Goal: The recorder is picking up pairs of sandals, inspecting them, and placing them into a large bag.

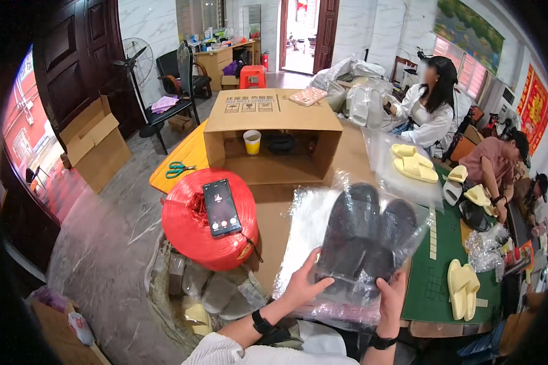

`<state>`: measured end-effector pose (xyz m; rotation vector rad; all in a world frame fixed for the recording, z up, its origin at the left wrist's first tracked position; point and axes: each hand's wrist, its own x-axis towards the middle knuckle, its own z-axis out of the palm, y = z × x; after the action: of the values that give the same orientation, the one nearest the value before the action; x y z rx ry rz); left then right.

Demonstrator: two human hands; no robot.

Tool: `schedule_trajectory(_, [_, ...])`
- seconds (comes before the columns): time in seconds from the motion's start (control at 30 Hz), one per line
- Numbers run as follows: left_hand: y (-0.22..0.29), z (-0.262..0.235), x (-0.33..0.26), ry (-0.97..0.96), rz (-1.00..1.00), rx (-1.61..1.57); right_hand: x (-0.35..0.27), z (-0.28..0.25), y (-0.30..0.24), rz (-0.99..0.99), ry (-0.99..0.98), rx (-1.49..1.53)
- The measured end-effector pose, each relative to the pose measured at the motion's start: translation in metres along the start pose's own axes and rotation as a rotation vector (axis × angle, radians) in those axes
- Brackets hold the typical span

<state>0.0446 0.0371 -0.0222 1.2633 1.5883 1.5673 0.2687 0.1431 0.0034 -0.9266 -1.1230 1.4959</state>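
Note:
A pair of black slippers lies inside a clear plastic bag in front of me. My left hand holds the bag's near left side, its thumb stretched over the plastic. At the near right corner, my right hand grips the bag with its thumb on top. The slippers sit side by side, toes pointing away from me. Under the bag lies a stack of shiny clear bags at the table's near edge.
Left of my hands, a phone rests on a red twine roll. Behind stand an open cardboard box with a cup inside, and scissors. Yellow slippers lie on a green mat; co-workers sit at right.

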Motion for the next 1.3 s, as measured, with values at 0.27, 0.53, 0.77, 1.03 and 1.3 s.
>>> schedule_trajectory(0.27, [0.026,-0.003,-0.015,-0.188,-0.355,-0.372,-0.028,-0.011,0.002,-0.091,0.158,-0.144])
schedule_trajectory(0.53, [0.044,-0.001,-0.031,-0.266,-0.331,-0.671,-0.06,-0.012,0.067,-0.131,0.222,-0.076])
schedule_trajectory(0.77, [0.035,-0.09,-0.064,-0.416,-0.255,-0.445,-0.062,-0.093,0.132,-0.149,-0.522,-0.444])
schedule_trajectory(1.03, [0.104,-0.314,-0.185,-0.057,-0.733,-0.086,-0.059,0.046,0.03,-0.133,-0.869,-0.627])
schedule_trajectory(1.3, [0.053,-0.33,-0.213,0.621,-1.111,0.028,-0.063,0.035,0.062,-0.001,-0.703,-0.462])
